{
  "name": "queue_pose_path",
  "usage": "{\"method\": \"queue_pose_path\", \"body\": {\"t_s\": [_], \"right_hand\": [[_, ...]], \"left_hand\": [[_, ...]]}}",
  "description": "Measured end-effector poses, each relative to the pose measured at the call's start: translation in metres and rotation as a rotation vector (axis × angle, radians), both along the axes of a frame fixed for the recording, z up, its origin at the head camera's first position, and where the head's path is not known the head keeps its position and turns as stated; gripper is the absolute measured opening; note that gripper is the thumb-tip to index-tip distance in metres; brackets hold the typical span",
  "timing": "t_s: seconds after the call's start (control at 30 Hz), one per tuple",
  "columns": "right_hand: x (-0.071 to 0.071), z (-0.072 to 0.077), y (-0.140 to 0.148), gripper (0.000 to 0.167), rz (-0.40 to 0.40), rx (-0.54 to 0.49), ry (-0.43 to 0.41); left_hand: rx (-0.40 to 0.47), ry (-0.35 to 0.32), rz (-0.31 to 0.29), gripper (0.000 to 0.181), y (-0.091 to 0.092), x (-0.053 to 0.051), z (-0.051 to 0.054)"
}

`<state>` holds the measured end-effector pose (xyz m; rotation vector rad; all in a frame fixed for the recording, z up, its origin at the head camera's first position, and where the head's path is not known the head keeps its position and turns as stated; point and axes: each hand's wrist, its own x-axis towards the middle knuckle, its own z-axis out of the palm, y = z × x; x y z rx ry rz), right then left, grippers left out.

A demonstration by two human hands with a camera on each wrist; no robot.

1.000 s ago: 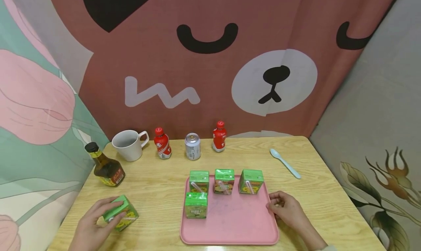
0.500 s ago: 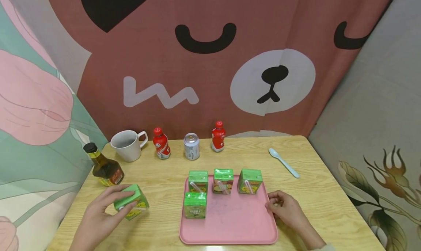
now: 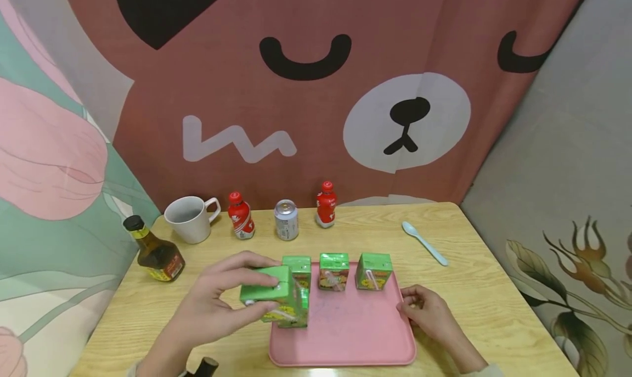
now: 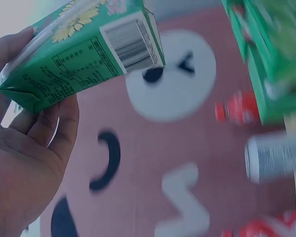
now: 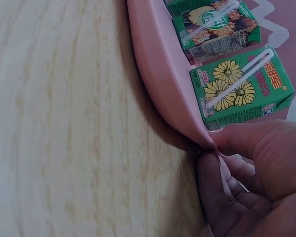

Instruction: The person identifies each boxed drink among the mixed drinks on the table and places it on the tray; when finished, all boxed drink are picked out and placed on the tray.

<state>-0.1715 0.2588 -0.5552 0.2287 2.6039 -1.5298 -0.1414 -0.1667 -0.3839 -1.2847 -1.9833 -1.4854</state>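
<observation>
In the head view, my left hand (image 3: 217,300) grips a green drink carton (image 3: 269,292) above the left edge of the pink tray (image 3: 355,338). The left wrist view shows that carton (image 4: 89,54) tilted, its barcode side visible, fingers and thumb around it. Behind it, partly hidden, stands another carton (image 3: 302,314) at the tray's left. Along the tray's back are a left carton (image 3: 297,264), a middle carton (image 3: 333,273) and a right carton (image 3: 373,271). My right hand (image 3: 429,314) pinches the tray's right rim (image 5: 207,140) between thumb and fingers.
At the back of the wooden table (image 3: 237,344) stand a white mug (image 3: 190,220), a red bottle (image 3: 241,218), a silver can (image 3: 286,220) and a second red bottle (image 3: 326,206). A brown sauce bottle (image 3: 160,256) is at left, a light blue spoon (image 3: 425,244) at right.
My left hand has carried the held carton from the table at left, rightward to above the tray's left edge. My right hand stays at the rim.
</observation>
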Motion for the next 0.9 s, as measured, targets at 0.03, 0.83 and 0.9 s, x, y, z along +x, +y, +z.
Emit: {"method": "queue_pose_path", "body": {"t_s": [0.03, 0.83, 0.9], "right_hand": [[0.000, 0.000, 0.000, 0.032, 0.001, -0.002, 0.000], [-0.002, -0.005, -0.008, 0.029, -0.002, -0.016, 0.015], [-0.002, -0.005, -0.008, 0.029, -0.001, -0.022, 0.017]], "left_hand": [[0.003, 0.000, -0.048, 0.042, 0.008, -0.001, 0.002], [-0.488, -0.013, 0.116, 0.028, 0.091, -0.045, -0.083], [-0.523, -0.017, 0.130, 0.028, 0.093, -0.046, -0.088]]}}
